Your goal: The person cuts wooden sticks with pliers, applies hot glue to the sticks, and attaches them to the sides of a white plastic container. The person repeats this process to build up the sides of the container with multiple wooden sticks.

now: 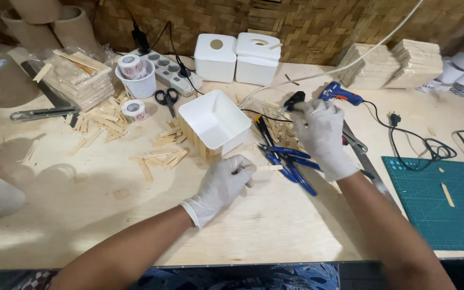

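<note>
My gloved left hand [218,185] pinches one wooden stick [268,168]. My right hand [320,134] grips the glue gun [296,100]. The white box [214,122], nearby, is only partly clad in sticks; cladding remains.

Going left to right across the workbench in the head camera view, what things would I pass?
Metal cutter → white basket of tape rolls → black scissors → open white box → blue-handled pliers → blue glue gun → green cutting mat.

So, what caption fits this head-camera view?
Gloved left hand holds a wooden stick; right hand grips a glue gun.
</note>
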